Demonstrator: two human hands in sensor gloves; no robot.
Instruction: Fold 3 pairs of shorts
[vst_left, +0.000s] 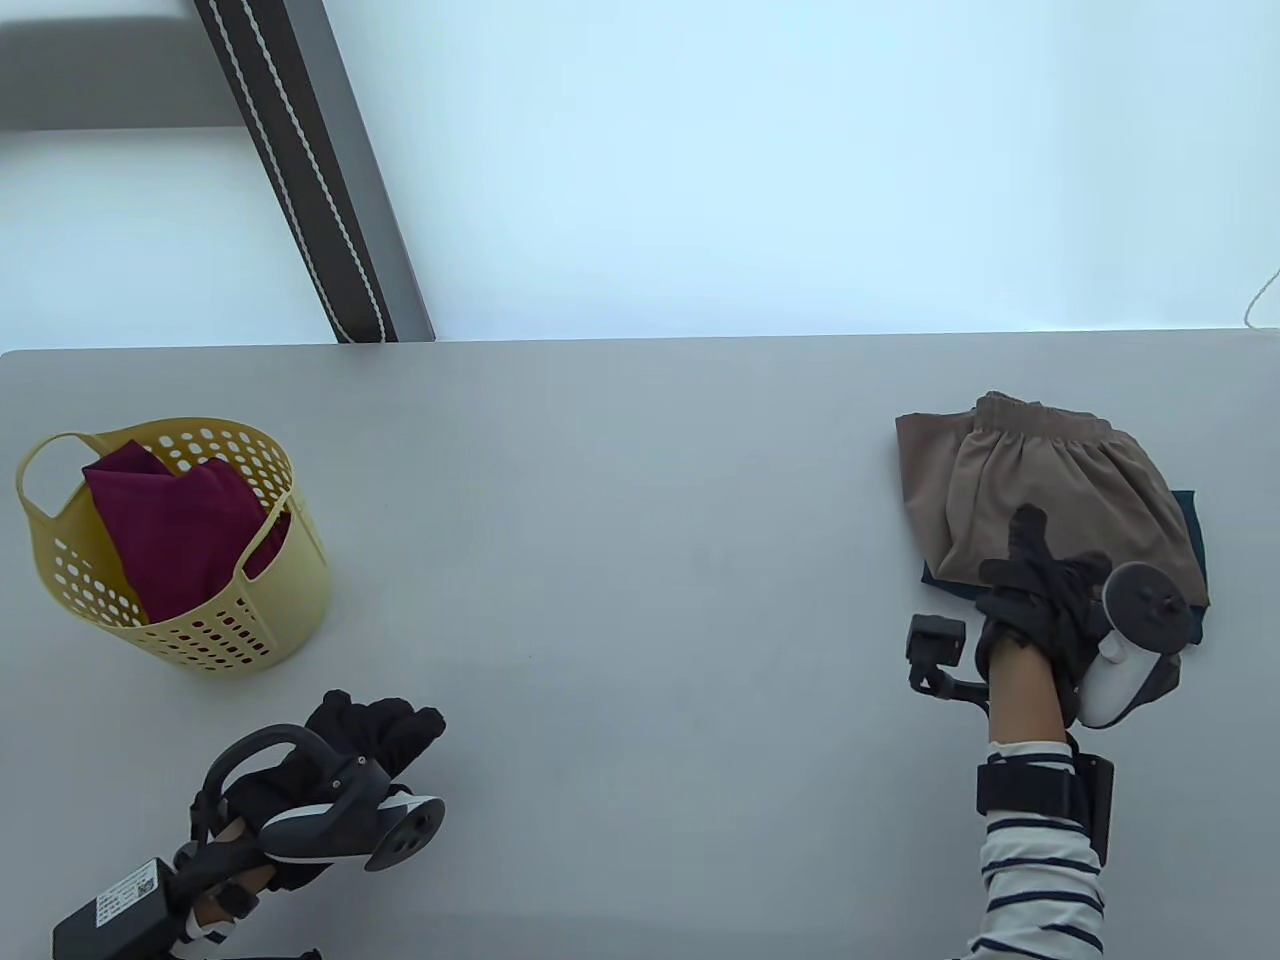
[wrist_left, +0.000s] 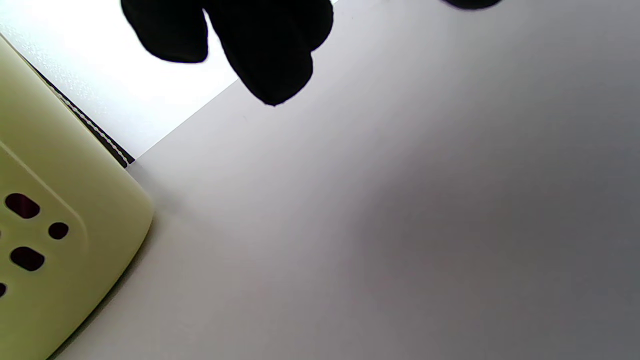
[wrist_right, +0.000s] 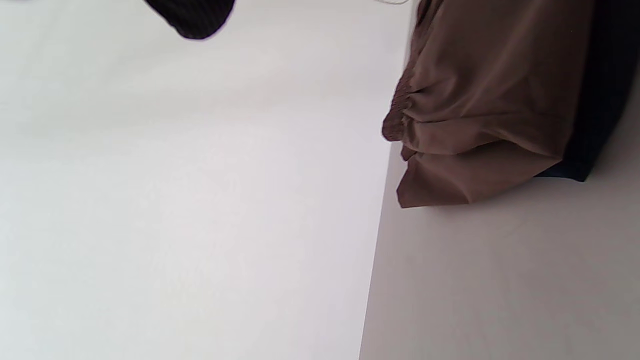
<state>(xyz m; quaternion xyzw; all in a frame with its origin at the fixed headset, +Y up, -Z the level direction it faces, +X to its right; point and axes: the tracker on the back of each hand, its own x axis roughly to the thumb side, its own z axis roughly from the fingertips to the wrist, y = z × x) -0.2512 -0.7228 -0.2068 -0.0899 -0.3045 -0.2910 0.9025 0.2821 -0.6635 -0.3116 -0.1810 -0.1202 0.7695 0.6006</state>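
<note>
Folded brown shorts (vst_left: 1040, 470) lie at the right of the table on top of dark blue shorts (vst_left: 1190, 520), which show only as a rim beneath. My right hand (vst_left: 1040, 570) rests over the near edge of the brown shorts, one finger stretched onto the cloth, gripping nothing. In the right wrist view the brown shorts (wrist_right: 490, 100) and dark shorts (wrist_right: 605, 100) lie stacked, with one fingertip (wrist_right: 192, 17) apart from them. Maroon shorts (vst_left: 170, 530) sit crumpled in a yellow basket (vst_left: 290, 600). My left hand (vst_left: 375, 725) hovers at the near left, fingers loosely bent and empty.
The perforated yellow basket (wrist_left: 60, 210) stands at the table's left, close ahead of my left fingertips (wrist_left: 270, 60). The grey table (vst_left: 640, 560) stretches bare between basket and shorts. Beyond the far edge runs a dark slanted strip with a white cord (vst_left: 320, 200).
</note>
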